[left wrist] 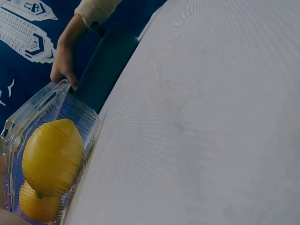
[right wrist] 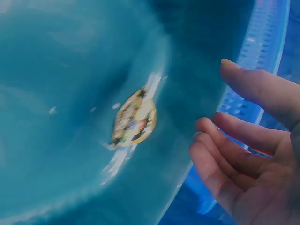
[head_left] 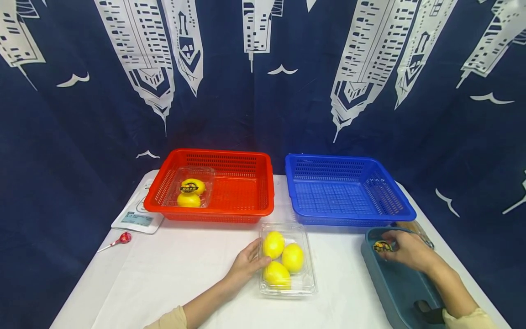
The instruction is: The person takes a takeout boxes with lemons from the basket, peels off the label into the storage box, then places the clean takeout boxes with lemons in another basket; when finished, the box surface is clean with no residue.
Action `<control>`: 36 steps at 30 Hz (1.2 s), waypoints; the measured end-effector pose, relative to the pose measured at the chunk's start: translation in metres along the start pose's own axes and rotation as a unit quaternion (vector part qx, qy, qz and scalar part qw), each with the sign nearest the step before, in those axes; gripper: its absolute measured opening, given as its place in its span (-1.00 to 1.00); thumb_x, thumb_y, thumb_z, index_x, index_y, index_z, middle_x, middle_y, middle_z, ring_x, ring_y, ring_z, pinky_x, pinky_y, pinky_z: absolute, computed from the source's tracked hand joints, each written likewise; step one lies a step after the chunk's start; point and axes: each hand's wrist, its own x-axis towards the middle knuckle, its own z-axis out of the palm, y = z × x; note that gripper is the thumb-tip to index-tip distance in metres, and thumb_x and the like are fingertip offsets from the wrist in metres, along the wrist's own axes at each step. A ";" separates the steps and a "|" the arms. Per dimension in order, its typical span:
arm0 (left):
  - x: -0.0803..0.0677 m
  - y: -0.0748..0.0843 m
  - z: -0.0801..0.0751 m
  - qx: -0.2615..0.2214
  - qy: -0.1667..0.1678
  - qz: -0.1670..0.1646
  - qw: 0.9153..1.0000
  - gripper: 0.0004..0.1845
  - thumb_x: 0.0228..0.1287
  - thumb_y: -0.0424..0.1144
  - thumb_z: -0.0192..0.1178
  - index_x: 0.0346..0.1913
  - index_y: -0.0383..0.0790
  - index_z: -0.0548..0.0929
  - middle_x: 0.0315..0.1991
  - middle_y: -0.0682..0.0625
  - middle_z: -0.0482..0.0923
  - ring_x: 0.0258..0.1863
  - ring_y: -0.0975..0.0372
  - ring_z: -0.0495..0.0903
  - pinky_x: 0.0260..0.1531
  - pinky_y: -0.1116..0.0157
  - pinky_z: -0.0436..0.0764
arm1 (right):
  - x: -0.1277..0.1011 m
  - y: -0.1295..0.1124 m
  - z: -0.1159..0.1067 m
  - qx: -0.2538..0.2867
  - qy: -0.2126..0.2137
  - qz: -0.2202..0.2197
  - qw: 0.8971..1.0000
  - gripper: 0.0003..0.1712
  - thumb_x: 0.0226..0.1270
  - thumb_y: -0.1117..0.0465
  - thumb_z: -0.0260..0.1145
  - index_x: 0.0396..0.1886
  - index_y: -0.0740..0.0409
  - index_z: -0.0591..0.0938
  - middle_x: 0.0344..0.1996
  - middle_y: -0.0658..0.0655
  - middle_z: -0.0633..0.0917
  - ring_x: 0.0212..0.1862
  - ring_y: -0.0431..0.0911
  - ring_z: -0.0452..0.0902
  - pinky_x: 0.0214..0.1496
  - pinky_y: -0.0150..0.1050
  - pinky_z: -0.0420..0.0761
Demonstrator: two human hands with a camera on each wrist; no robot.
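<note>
Here the right hand [head_left: 404, 250] is seen over the far end of a dark teal bin [head_left: 394, 283] at the tabletop's [head_left: 172, 274] right edge, fingers loosely spread in the right wrist view and closed on nothing. A round yellow sticker [right wrist: 135, 117] lies on the bin's inner wall, just at 9 o'clock from the fingertips [right wrist: 206, 140] in that view, near but apart; whether contact is made cannot be told from the blurred picture. The right hand is by far the nearer one to it.

The left hand [head_left: 245, 264] is laid against the left side of a clear clamshell [head_left: 287, 258], fingers straight and touching, not curled round it. Three lemons [head_left: 283, 260] are held inside the clamshell, whose long axis runs from 12 to 6 o'clock. The clamshell lies at 9 o'clock from the bin, well apart.

A blue basket [head_left: 349, 189] stands at 12 o'clock from the bin, its near rim just beside the right hand. A red basket [head_left: 211, 185] stands at 11 o'clock from the clamshell, with another lemon pack [head_left: 190, 193] in its left corner. A scale [head_left: 137, 218] and a lollipop [head_left: 121, 240] are placed at the far left. Nothing is seen between the fingers and the sticker.
</note>
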 end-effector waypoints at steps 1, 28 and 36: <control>0.000 0.000 0.000 0.000 0.000 -0.001 1.000 -0.11 0.32 -0.08 0.21 0.50 -0.43 -0.01 0.54 -0.32 -0.08 0.54 -0.14 -0.07 0.49 0.02 0.06 | -0.001 -0.003 -0.001 0.001 0.003 -0.001 1.000 -0.36 -0.06 0.06 0.56 -0.10 0.46 0.62 -0.31 0.25 0.73 -0.28 0.05 0.64 -0.35 -0.12 0.61; 0.000 -0.002 -0.001 -0.004 0.002 0.002 1.000 -0.10 0.31 -0.08 0.22 0.50 -0.44 0.00 0.53 -0.32 -0.06 0.53 -0.16 -0.05 0.49 -0.01 0.06 | -0.015 -0.127 -0.008 0.092 0.010 -0.022 0.995 -0.29 0.18 -0.18 0.39 0.12 0.27 0.59 -0.11 0.08 0.70 -0.12 -0.10 0.56 -0.17 -0.17 0.61; 0.001 -0.002 -0.001 -0.001 -0.001 -0.002 1.000 -0.09 0.30 -0.07 0.22 0.50 -0.43 -0.01 0.54 -0.31 -0.08 0.53 -0.15 -0.06 0.49 0.01 0.05 | -0.018 -0.150 0.014 0.132 0.008 0.001 0.991 -0.34 0.14 -0.15 0.43 0.11 0.20 0.61 -0.08 0.05 0.72 -0.16 -0.15 0.58 -0.15 -0.22 0.60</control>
